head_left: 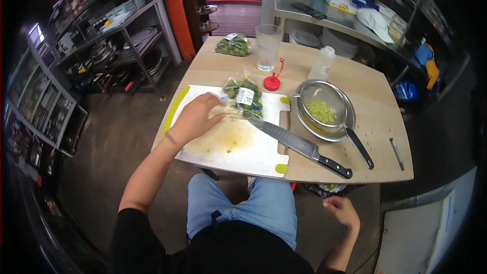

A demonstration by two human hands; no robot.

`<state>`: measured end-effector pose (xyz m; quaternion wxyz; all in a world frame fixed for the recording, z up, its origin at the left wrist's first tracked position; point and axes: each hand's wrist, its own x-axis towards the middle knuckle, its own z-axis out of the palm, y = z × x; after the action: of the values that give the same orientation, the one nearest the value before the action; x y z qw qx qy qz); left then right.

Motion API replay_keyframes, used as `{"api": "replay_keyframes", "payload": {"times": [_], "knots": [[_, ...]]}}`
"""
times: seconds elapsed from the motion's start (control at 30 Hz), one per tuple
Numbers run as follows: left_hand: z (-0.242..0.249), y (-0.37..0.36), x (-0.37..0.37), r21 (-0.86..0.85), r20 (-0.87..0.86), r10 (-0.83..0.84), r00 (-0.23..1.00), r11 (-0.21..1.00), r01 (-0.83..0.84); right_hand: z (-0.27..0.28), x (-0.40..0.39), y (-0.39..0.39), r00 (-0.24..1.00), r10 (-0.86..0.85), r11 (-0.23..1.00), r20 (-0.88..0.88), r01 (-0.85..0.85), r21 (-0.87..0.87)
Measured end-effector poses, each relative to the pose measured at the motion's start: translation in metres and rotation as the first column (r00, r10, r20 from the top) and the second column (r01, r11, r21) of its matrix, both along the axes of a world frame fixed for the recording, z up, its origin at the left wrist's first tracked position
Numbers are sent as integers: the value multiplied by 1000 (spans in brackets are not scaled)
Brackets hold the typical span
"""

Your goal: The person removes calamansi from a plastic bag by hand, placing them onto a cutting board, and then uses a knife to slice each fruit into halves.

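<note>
My left hand (pixel 195 117) rests on the white cutting board (pixel 228 147), fingers touching the edge of a clear plastic bag of green vegetables (pixel 243 96) with a white label. A large kitchen knife (pixel 299 146) lies across the board's right side, black handle pointing off toward the table's front edge. My right hand (pixel 342 210) hangs below the table edge near my knee, loosely curled and holding nothing. A metal strainer (pixel 324 109) with green peas in it sits in a bowl to the right of the board.
A second bag of greens (pixel 233 45), a tall empty glass (pixel 268 45), a red lid (pixel 272 82) and a small plastic bottle (pixel 323 63) stand at the table's far side. A thin metal tool (pixel 396 153) lies at the right. Shelving stands left and behind.
</note>
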<state>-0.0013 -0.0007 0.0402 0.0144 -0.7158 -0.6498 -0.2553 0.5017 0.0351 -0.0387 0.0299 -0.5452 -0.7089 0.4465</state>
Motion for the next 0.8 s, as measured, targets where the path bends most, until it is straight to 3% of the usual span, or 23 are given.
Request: {"api": "replay_keyframes", "payload": {"times": [0.07, 0.13, 0.2, 0.23, 0.27, 0.33, 0.4, 0.53, 0.6, 0.67, 0.8], "knots": [[-9, 19, 3, 42, 12, 36, 999, 998, -36, 36, -11, -5, 997, 14, 1000, -80, -15, -5], [-19, 37, 7, 59, -105, 7, 994, 998, -1, 55, -32, -4, 987, 18, 1000, -162, -19, -7], [-24, 42, 16, -116, 1, -17, 1000, 993, 17, 72, -66, 1, 904, 105, 989, -414, -51, 140], [-23, 44, 17, -206, -5, -54, 999, 977, 52, 79, -88, 6, 911, 127, 981, -393, -57, 186], [-24, 43, 16, -200, -5, -48, 999, 979, 46, 83, -114, 11, 917, 147, 971, -372, -62, 231], [-26, 43, 16, -177, -16, -133, 991, 976, 128, 82, -171, 21, 818, 268, 936, -509, -96, 338], [-22, 42, 12, -153, -1, -163, 987, 975, 161, 93, -229, 34, 812, 457, 810, -363, -211, 547], [-30, 61, -9, -124, 119, -205, 972, 968, 219, 67, -326, 72, 741, 608, 619, -284, -219, 754], [-33, 68, -18, -114, 135, -215, 967, 966, 231, 39, -355, 92, 811, 565, 521, -154, -206, 828], [-37, 75, -24, -86, 100, 6, 995, 996, 3, 49, -362, 92, 897, 441, 561, -24, -255, 788], [-28, 78, -17, -85, 50, 24, 998, 996, -19, 58, -371, 94, 943, 296, 546, 149, -296, 784]]}}
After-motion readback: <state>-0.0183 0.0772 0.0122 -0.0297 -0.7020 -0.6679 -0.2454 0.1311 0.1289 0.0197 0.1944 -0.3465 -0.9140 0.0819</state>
